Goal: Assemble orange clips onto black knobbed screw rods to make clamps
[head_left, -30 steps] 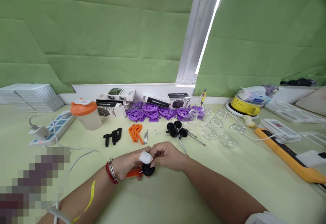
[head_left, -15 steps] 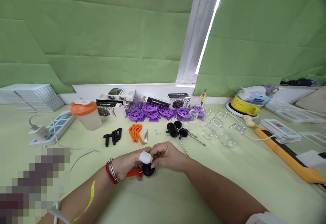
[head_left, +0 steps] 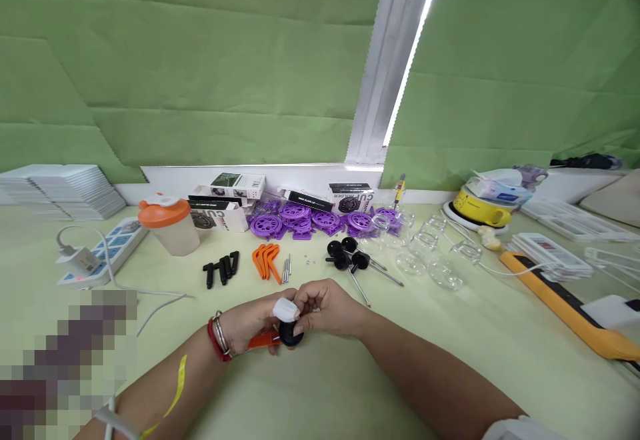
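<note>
With your left hand (head_left: 250, 325) clamped on the orange handle (head_left: 261, 341), keep your right hand (head_left: 327, 308) fingers pinched square on the black disc (head_left: 289, 335) between them.

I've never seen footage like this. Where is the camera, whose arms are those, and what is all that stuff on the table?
The camera sits on a person's head and looks down, so the two arms reaching in from below are that person's own. No machine is here. The left hand and the right hand meet over the pale green table, together holding a small black round part with an orange piece sticking out towards the left wrist. Behind them lie black pegs, orange levers, purple wheels, clear glass jars and an orange-lidded shaker cup. A power strip lies at the left.
</note>
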{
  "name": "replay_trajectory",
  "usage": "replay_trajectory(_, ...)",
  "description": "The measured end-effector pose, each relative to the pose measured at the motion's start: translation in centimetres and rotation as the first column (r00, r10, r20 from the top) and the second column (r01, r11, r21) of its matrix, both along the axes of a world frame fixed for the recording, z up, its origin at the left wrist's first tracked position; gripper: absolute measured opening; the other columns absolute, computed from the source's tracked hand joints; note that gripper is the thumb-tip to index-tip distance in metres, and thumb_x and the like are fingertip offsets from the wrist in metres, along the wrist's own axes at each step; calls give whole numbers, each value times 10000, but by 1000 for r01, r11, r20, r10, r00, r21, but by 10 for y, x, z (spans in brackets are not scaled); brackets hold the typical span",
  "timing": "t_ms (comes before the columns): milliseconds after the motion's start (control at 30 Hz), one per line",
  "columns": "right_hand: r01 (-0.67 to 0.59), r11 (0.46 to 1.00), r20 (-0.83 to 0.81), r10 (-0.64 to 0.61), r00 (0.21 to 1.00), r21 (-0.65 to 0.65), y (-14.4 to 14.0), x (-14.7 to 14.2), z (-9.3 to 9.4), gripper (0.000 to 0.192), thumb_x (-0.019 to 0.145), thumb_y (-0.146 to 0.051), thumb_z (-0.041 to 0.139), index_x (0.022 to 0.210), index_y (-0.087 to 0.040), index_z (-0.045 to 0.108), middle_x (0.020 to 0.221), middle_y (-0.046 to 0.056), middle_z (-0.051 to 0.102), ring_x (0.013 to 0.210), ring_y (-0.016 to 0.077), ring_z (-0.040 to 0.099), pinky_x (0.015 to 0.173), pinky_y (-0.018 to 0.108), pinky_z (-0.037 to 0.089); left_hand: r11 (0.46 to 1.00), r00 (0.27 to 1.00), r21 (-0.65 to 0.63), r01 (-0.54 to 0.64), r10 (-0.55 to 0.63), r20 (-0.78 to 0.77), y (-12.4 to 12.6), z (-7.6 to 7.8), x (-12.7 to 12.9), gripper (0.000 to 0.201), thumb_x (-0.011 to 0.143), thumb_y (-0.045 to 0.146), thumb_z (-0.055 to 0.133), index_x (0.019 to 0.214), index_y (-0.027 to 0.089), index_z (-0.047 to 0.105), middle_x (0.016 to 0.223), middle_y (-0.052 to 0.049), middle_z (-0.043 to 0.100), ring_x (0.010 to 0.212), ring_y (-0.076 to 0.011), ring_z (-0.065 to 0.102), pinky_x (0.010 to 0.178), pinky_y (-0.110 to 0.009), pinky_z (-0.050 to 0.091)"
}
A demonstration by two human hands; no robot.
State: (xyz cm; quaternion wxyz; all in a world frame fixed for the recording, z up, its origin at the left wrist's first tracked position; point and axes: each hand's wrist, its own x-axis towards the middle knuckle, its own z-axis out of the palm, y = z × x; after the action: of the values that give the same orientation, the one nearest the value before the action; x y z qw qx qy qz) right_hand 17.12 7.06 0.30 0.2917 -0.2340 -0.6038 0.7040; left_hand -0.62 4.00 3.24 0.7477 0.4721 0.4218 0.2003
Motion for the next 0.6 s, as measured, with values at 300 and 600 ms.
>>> replay_trajectory(300, -5, 991, 78, -5, 997, 132, 0, 6, 3, 299, 549, -272, 816, 681, -134, 586, 723, 0, 599, 636, 98, 530, 628, 248, 439, 1000, 1000, 0, 5, -5, -5, 0, 0, -2, 333, 616, 391, 587, 860, 198, 467, 733, -20, 581, 681, -185, 594, 461, -226, 386)
replay_trajectory(600, 10, 992, 75, -20, 997, 122, -2, 3, 6, 333, 583, -330, 801, 673, -148, 536, 725, -2, 589, 651, 100, 522, 618, 245, 436, 1000, 1000, -30, -6, 7, 29, 1, 2, -1, 337, 615, 413, 596, 833, 196, 461, 690, -7, 563, 682, -198, 605, 470, -241, 396)
